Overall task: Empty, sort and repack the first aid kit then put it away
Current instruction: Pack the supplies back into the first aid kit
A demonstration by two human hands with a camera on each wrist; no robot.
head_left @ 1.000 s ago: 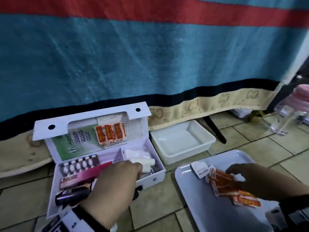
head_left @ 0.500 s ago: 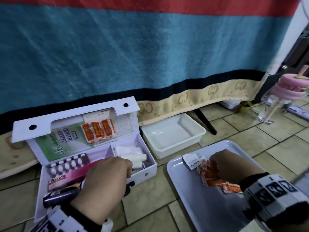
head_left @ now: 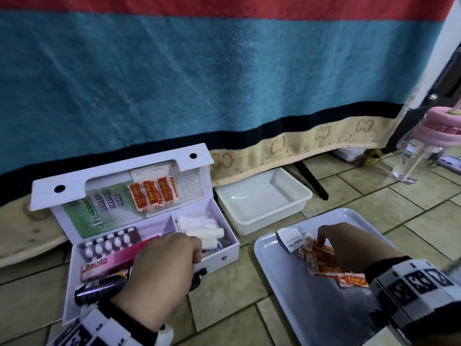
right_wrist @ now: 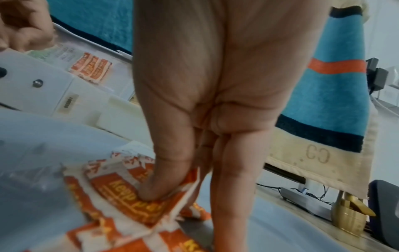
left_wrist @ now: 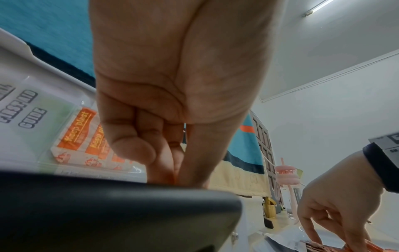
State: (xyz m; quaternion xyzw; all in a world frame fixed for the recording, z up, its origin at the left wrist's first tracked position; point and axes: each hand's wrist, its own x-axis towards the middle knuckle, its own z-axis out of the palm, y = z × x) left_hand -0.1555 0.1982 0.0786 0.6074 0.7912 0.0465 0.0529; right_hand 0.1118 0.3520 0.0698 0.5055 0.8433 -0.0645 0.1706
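Gathering plasters to repack the kit

Right hand (head_left: pixel 349 248) pinches orange-and-white paper plaster packets (right_wrist: pixel 138 192) on the white plastic tray (head_left: pixel 287 275); left hand (head_left: pixel 162 268), fingers curled, steadies the open white first aid box (head_left: pixel 224 255) at nine o'clock.

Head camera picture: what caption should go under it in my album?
Left hand in the open first aid kit; right hand gathers orange plaster packets on a white tray.

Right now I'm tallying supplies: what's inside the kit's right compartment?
White gauze rolls lie in the first aid kit; beneath them something with blue print, mostly covered. The left hand hides the front corner.
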